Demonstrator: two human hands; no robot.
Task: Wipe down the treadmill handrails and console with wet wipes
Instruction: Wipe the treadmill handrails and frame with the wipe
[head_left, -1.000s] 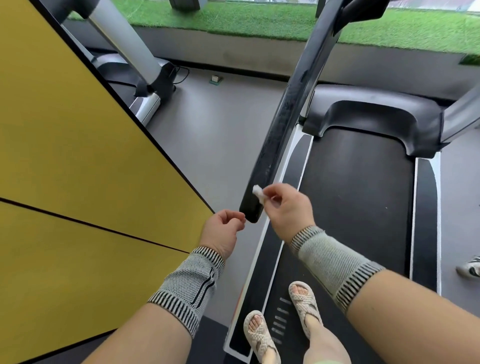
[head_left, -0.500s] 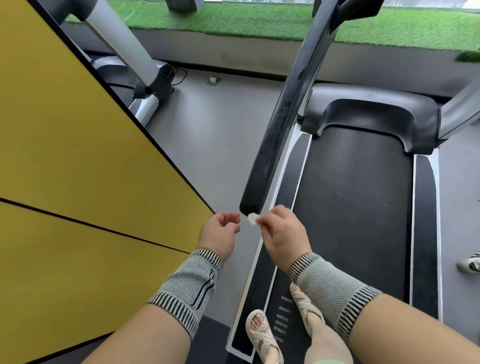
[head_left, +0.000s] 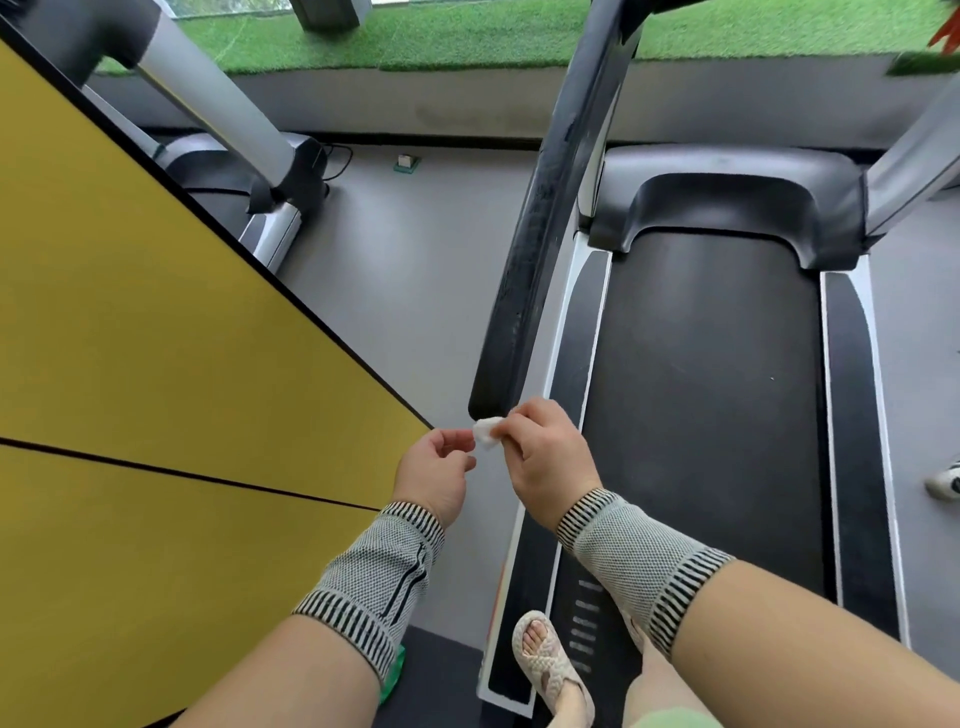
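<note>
Wet wipe (head_left: 487, 431): small white wad, pinched at the fingertips of my right hand (head_left: 550, 462), just below the near end of the left handrail (head_left: 540, 234). I cannot tell whether it touches the rail's end cap.

Handling, my judgement: limp, nearly weightless, damp, so it will cling and bunch rather than slip. No shape of its own; it needs finger pressure behind it to scrub. Best taken by an edge and spread flat, or backed with several fingertips. The handrail looks rigid, dark and textured, with grime or scuffing along its length; I expect it to drag on the wipe.

Right hand: fingers curled, thumb and forefinger closed on the wad, back of the hand towards the camera, wrist in a knitted wrist support (head_left: 639, 561).

Left hand (head_left: 436, 473): just beside the wipe, loosely curled, fingertips close to it, gripping nothing I can see.

Treadmill belt (head_left: 701, 415) lies to the right. Console out of view.
</note>
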